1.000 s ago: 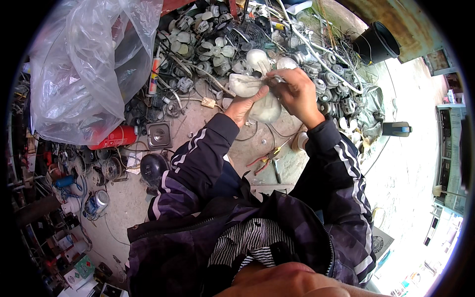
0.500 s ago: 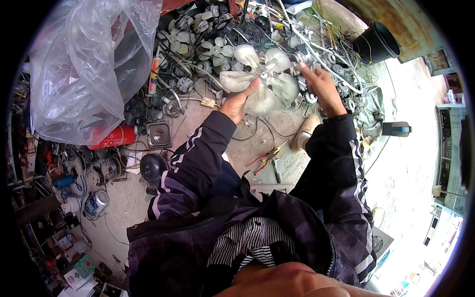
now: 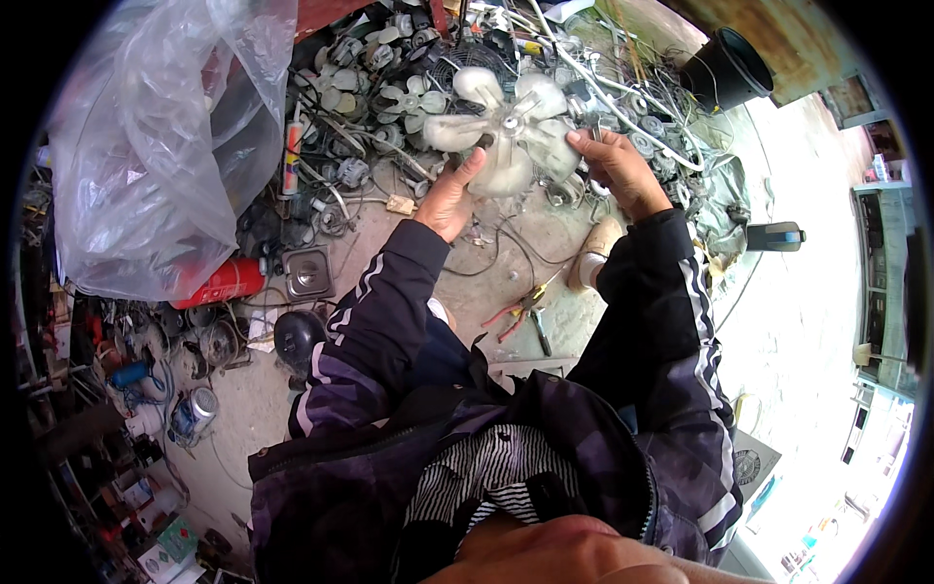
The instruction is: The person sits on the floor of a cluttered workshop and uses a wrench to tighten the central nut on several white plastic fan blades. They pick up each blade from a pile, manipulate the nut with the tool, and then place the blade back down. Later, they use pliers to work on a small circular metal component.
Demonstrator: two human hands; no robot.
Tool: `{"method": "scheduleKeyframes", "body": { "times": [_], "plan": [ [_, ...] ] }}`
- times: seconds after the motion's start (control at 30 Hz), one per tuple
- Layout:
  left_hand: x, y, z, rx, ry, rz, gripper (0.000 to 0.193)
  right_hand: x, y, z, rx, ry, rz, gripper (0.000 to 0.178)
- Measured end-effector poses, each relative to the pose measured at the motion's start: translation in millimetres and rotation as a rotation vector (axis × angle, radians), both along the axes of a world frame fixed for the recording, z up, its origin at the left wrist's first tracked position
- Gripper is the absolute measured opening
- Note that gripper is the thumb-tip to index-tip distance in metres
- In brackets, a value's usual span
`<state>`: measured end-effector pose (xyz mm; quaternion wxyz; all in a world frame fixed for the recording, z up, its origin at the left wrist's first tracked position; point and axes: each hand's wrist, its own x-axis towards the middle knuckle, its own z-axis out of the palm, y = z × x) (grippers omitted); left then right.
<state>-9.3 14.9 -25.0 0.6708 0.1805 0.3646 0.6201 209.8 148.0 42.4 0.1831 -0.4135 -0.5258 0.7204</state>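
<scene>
A translucent, dusty plastic fan blade [image 3: 510, 122] with five broad petals and a light hub is held up in front of me. My left hand [image 3: 449, 200] grips it from below left, with the thumb up against the lower petals and the other fingers hidden behind. At the right petal's edge, the thumb and fingers of my right hand [image 3: 620, 167] are closed together on the rim. Whatever sits behind the hub is hidden. On the floor below lie red-handled pliers [image 3: 516, 310] and a dark-handled tool [image 3: 542, 333].
Beyond the fan blade spreads a heap of small motors, cables and a smaller fan blade [image 3: 413, 100]. A large clear plastic bag [image 3: 161, 146] stands left, above a red cylinder [image 3: 226, 282]. A metal tray [image 3: 308, 272] lies nearby. A black bucket [image 3: 727, 70] is far right.
My right hand has come down and left onto the petal's edge, its fingers now closed together. The fan blade and my left hand have shifted slightly left in view.
</scene>
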Motion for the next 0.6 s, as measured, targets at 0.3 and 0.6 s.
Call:
{"method": "scheduleKeyframes", "body": {
  "times": [0.3,0.6],
  "plan": [
    [-2,-3,5,-0.011,-0.029,0.015,0.055,72,26,26,0.094,0.168,-0.368,0.02],
    [-3,1,-10,-0.095,-0.04,-0.069,0.081,252,-21,-43,0.114,-0.033,-0.897,0.015]
  ]
}}
